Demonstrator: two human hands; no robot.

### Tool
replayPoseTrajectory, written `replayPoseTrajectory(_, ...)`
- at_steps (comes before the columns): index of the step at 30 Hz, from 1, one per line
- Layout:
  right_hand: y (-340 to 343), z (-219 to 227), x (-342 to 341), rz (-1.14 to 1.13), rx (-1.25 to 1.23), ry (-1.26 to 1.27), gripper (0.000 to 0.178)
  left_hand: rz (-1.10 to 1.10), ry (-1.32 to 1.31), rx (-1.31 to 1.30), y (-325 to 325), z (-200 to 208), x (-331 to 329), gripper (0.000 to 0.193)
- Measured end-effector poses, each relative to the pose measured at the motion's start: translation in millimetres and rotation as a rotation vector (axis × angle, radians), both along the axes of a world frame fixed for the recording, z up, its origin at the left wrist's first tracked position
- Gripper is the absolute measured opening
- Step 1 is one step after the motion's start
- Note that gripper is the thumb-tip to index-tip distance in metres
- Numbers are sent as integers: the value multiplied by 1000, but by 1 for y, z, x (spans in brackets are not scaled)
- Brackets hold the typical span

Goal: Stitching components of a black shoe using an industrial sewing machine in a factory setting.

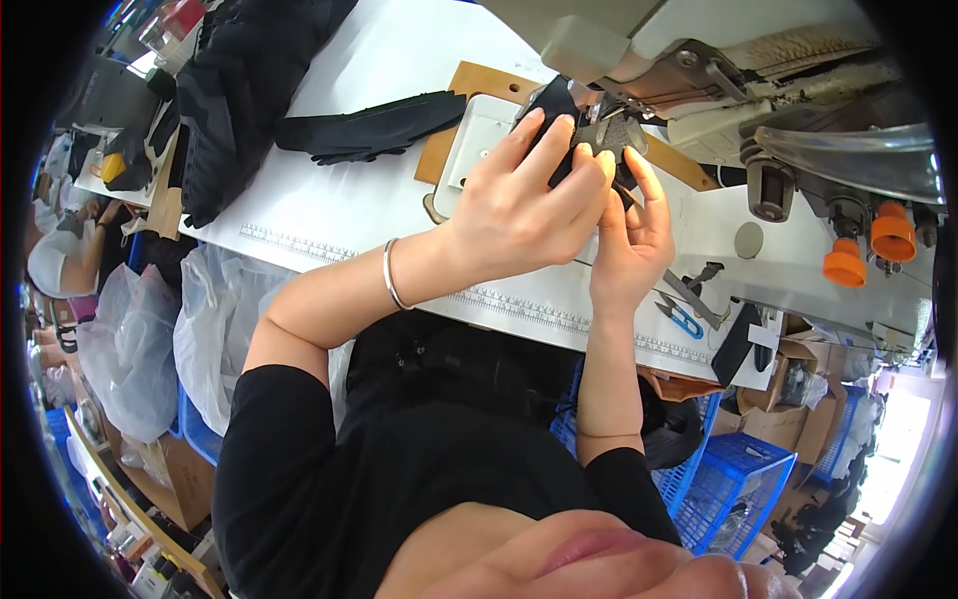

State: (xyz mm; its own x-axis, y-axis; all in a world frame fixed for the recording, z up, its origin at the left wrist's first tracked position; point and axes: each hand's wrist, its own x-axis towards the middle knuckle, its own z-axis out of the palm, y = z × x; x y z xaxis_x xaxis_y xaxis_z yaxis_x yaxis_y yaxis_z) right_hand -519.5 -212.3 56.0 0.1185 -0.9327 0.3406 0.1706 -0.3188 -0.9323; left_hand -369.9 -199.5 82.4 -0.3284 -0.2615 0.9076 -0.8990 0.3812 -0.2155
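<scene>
Under the head of a sewing machine [589,45], a small black piece [555,98] lies by the presser foot. My left hand [529,200], with a silver bangle on its wrist, holds the piece from the left, its fingers bent and pressed down on it. Its thumb is hidden. My right hand [634,245] is closed at the right of the piece, thumb and fingertips at its edge. The needle is hard to make out among the fingers and metal parts. A flat black cut piece [369,130] rests on the table left of the machine.
A large black pile [239,100] covers the table's left end. Blue-handled thread snips [684,317] lie right, near the table's front edge [529,311], which carries a ruler scale. Orange knobs [844,262] hang at right. Plastic bags [225,339] and blue crates [733,489] stand below.
</scene>
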Motion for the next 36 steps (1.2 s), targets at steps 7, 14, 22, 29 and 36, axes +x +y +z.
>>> replayPoseTrajectory(7,5,6,12,-104,-32,-67,46,-1,21,6,-1,-3,-1,24)
replayPoseTrajectory(14,6,5,3,-106,-69,114,41,2,40,0,-1,-3,-3,21)
replayPoseTrajectory(22,5,10,2,-95,-78,138,41,6,72,-14,-2,-6,-3,22)
replayPoseTrajectory(29,6,19,10,-148,-50,144,40,-4,104,9,-3,-1,-2,23)
replayPoseTrajectory(36,-1,23,11,-136,-40,113,39,-7,122,-1,-9,2,-6,22)
